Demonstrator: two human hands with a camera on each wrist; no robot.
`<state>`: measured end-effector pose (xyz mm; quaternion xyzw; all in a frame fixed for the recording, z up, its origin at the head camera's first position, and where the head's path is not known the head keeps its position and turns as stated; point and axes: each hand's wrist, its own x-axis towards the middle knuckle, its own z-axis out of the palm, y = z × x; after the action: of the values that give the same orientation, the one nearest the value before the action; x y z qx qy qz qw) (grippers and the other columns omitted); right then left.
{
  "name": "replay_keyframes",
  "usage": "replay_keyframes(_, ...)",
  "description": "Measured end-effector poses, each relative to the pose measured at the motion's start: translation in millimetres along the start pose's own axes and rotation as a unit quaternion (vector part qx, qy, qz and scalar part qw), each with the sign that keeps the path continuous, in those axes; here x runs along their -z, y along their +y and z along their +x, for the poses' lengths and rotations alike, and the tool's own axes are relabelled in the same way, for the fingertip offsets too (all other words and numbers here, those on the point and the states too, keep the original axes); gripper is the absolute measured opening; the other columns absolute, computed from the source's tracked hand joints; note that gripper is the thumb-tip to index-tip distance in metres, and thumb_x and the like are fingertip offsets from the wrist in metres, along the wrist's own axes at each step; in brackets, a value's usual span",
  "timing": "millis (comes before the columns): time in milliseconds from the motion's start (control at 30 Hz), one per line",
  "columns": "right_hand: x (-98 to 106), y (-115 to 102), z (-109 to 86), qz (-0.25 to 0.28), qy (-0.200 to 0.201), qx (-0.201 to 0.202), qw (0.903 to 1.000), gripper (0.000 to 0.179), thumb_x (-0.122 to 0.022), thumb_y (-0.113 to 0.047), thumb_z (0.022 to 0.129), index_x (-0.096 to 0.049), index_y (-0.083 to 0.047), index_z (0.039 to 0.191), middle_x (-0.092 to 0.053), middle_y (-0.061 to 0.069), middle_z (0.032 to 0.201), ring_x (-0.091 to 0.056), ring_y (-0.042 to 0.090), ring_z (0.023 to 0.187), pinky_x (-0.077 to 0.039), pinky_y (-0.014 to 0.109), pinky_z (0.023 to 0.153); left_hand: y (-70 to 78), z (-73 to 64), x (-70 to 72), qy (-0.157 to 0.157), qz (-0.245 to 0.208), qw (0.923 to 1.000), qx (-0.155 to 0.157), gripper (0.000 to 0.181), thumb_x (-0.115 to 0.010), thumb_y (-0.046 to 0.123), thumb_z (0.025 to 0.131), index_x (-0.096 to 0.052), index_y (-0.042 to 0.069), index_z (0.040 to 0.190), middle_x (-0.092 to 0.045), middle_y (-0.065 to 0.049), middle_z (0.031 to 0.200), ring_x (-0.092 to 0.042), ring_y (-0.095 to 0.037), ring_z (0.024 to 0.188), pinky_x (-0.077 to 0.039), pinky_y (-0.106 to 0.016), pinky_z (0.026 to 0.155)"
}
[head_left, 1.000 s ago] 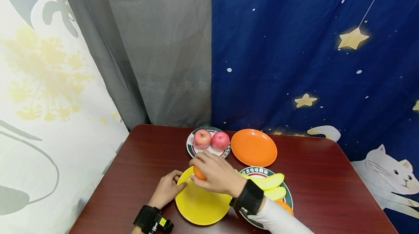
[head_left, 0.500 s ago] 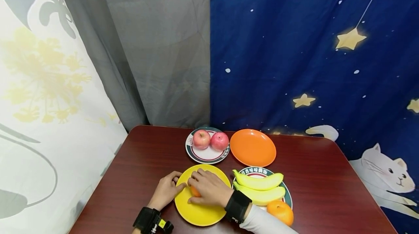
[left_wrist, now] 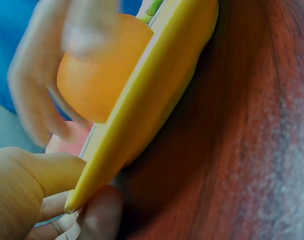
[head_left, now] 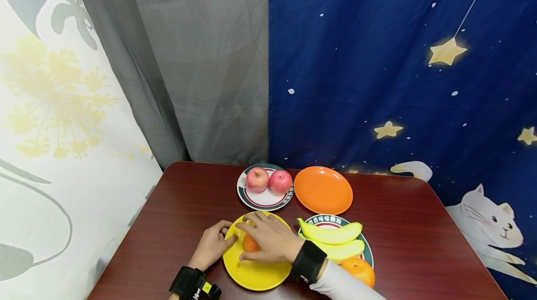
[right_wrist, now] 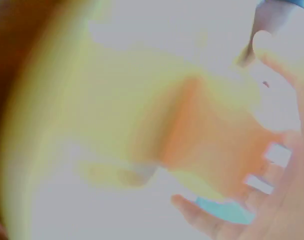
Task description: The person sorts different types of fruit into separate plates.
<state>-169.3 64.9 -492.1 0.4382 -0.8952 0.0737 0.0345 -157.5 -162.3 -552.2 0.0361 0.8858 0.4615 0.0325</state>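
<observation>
The yellow plate [head_left: 259,277] lies on the table with a small orange [head_left: 250,244] resting on it. My left hand [head_left: 211,245] pinches the plate's left rim; in the left wrist view the thumb is above the edge and the fingers are beneath. Over the plate is my right hand [head_left: 272,238], its fingers spread loosely around the orange and not closed on it. Seen from the left wrist, the orange [left_wrist: 99,80] sits on the plate's surface, and the right hand's fingers are blurred beside it. The right wrist view is overexposed and smeared.
Behind stand a patterned plate [head_left: 264,204] with two apples [head_left: 268,180] and an orange plate [head_left: 324,190]. Right of the yellow plate, another patterned plate [head_left: 368,254] bears bananas [head_left: 335,240] and a larger orange [head_left: 359,270], close to my right forearm. Curtains hang behind the table.
The right hand has lowered the orange onto the yellow plate, and its fingers have spread away from the fruit. My left hand stays at the rim.
</observation>
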Motion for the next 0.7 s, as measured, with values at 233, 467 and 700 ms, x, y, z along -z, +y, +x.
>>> replay_keyframes(233,71,16,-22.6,-0.037,0.053,-0.026,0.9976,0.095,-0.057,-0.087,0.083,-0.039,-0.036,0.162,-0.035,0.004,0.169,-0.034,0.03,0.155,-0.033,0.063,0.12,0.6,0.1,0.0,-0.005,-0.014,0.9998,0.013,0.033,-0.08,0.015,0.09,-0.071,0.003,0.12,-0.066,0.0,0.084,-0.05,-0.01,0.056,-0.041,-0.021,0.053)
replay_keyframes(467,118,33,-79.5,-0.063,0.092,-0.054,0.9923,0.1,-0.062,-0.086,0.081,-0.037,-0.034,0.163,-0.036,0.009,0.168,-0.029,0.035,0.157,-0.026,0.07,0.121,3.5,-1.3,2.0,-0.006,-0.021,0.9995,0.025,0.033,-0.08,0.015,0.091,-0.071,0.005,0.121,-0.065,-0.001,0.084,-0.049,-0.012,0.059,-0.04,-0.021,0.056)
replay_keyframes(700,106,39,-151.0,-0.082,0.115,-0.101,0.9849,0.092,-0.062,-0.087,0.08,-0.05,-0.036,0.155,-0.044,0.005,0.163,-0.041,0.032,0.147,-0.037,0.063,0.113,4.2,-1.5,0.2,-0.007,-0.017,0.9995,0.027,0.032,-0.08,0.016,0.091,-0.071,0.005,0.12,-0.064,-0.001,0.084,-0.049,-0.012,0.058,-0.04,-0.021,0.056)
